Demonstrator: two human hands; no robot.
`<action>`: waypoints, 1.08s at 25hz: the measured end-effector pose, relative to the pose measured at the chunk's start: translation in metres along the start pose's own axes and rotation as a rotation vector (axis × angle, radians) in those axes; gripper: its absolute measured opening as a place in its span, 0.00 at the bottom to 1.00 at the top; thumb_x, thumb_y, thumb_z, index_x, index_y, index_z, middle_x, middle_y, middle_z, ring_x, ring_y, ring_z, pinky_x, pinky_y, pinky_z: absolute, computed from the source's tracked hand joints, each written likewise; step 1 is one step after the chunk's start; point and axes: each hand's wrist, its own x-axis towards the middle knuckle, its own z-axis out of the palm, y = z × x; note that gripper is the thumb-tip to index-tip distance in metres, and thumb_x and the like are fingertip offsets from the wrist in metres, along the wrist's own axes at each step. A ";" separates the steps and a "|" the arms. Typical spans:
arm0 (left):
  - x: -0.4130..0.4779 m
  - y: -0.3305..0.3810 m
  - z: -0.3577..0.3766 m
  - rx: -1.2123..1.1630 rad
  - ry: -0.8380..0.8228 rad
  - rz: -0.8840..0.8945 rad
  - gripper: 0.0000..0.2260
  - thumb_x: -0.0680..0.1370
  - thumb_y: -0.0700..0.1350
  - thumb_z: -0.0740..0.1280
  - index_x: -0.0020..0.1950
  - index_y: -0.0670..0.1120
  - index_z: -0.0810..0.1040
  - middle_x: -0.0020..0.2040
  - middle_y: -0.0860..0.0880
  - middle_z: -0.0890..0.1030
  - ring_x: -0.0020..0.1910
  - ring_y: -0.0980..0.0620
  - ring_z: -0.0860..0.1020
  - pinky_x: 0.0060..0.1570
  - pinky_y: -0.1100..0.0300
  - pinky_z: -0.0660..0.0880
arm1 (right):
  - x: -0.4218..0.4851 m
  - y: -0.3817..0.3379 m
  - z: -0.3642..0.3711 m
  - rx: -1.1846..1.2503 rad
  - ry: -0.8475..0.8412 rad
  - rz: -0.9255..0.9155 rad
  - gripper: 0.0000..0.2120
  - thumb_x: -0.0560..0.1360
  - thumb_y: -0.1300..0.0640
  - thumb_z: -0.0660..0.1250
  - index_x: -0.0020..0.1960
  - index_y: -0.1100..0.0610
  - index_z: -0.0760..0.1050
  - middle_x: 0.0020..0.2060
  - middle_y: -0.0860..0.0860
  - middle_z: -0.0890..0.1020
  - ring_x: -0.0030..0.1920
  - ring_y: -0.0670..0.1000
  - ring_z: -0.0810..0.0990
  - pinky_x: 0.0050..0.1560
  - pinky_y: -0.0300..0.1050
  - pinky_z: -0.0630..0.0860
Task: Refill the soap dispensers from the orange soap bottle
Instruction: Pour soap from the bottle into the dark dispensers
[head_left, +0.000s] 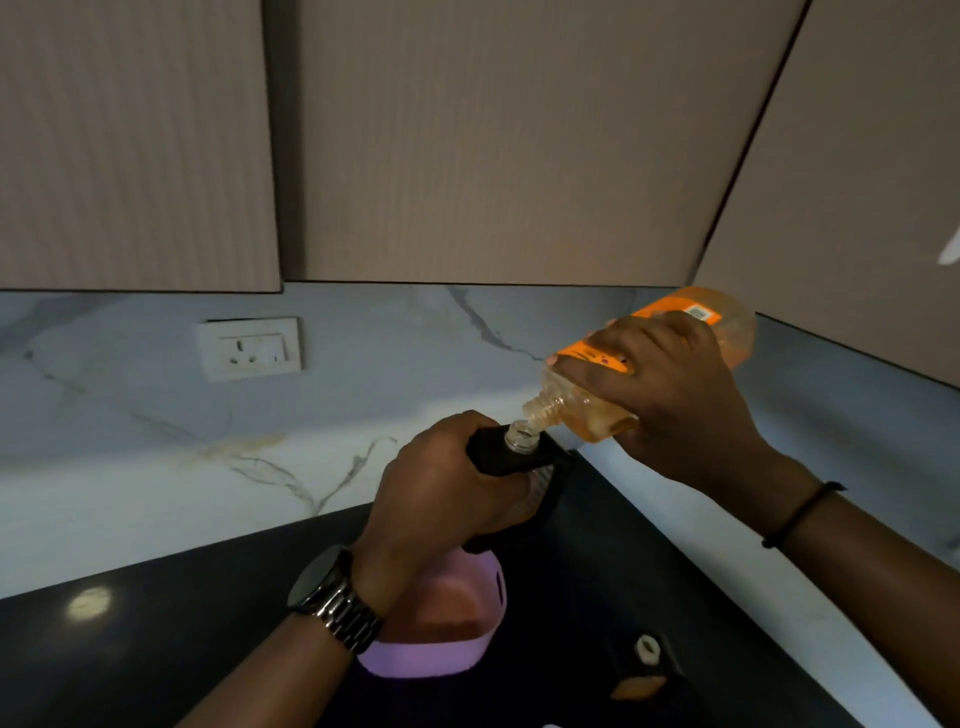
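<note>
- Head view: the right hand (670, 384) is wrapped around the middle of the orange soap bottle (649, 364) and holds it tipped, neck down and to the left. The open threaded mouth is just above and beside the open neck of the soap dispenser (511, 449); I cannot tell if the two touch.
- The left hand (441, 488) is closed around the dark body of the dispenser and holds it above the dark counter (156, 649), in front of the marble backsplash (156, 415).
- The bottle looks like thin clear plastic, about half full, with the orange liquid gathered at the low side near the neck. I judge it moderately heavy and a little soft, so a hard squeeze could push out a sudden gush.
- A grip over the label, as now, seems best; soap drips would make the plastic slippery.
- The dispenser has a narrow clear neck, so the target is small. Holding it high on the shoulder, near the neck, should keep it steady and upright.
- Below the left wrist there is a pink container (441, 623). A small white cap (647, 649) lies on the counter at the right; what it belongs to I cannot tell.
</note>
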 end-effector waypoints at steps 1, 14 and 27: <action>0.001 0.000 -0.004 -0.001 -0.003 0.001 0.18 0.66 0.62 0.72 0.53 0.59 0.78 0.44 0.61 0.82 0.42 0.63 0.79 0.45 0.55 0.80 | 0.004 -0.001 -0.001 -0.004 -0.001 -0.020 0.35 0.63 0.56 0.77 0.69 0.46 0.72 0.60 0.55 0.79 0.62 0.61 0.75 0.60 0.61 0.65; 0.003 0.011 -0.013 -0.007 -0.043 0.003 0.29 0.58 0.70 0.62 0.54 0.58 0.78 0.45 0.60 0.80 0.44 0.61 0.78 0.48 0.56 0.79 | 0.018 0.001 -0.015 -0.050 -0.016 -0.104 0.35 0.63 0.59 0.77 0.68 0.47 0.73 0.60 0.56 0.79 0.63 0.62 0.74 0.61 0.63 0.63; -0.003 0.013 0.003 -0.014 -0.085 -0.007 0.25 0.63 0.67 0.68 0.56 0.59 0.78 0.48 0.59 0.81 0.46 0.60 0.79 0.50 0.55 0.79 | 0.008 0.010 -0.026 -0.083 -0.029 -0.147 0.34 0.63 0.59 0.76 0.68 0.47 0.73 0.61 0.58 0.79 0.63 0.63 0.75 0.63 0.64 0.63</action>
